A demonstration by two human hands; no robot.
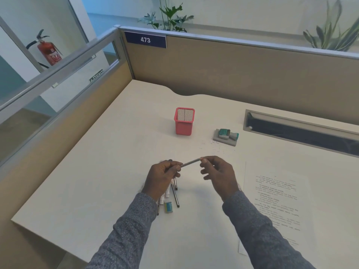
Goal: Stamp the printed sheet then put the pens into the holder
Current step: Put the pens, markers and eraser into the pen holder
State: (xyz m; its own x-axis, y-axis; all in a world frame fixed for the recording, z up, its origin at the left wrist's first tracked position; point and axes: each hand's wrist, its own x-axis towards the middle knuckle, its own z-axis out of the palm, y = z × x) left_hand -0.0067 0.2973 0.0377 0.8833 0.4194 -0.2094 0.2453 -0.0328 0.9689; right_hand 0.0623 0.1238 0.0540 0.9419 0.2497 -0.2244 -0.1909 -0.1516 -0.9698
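Both of my hands hold one grey pen [190, 162] above the desk. My left hand [163, 176] grips its left end and my right hand [219, 172] pinches its right end. Under my left hand lie several more pens [175, 197] and a small teal-capped item [168, 207], partly hidden by the hand. The pink mesh pen holder [184, 121] stands empty farther back. To its right a teal stamp [225, 133] rests on a grey ink pad [225, 140]. The printed sheet [275, 206] lies flat on the right, partly under my right sleeve.
The beige desk [97, 171] sits in a cubicle corner with tan partition walls at the back and left. A recessed cable tray [301, 129] runs along the back right. The desk's front-left edge drops off near my left sleeve.
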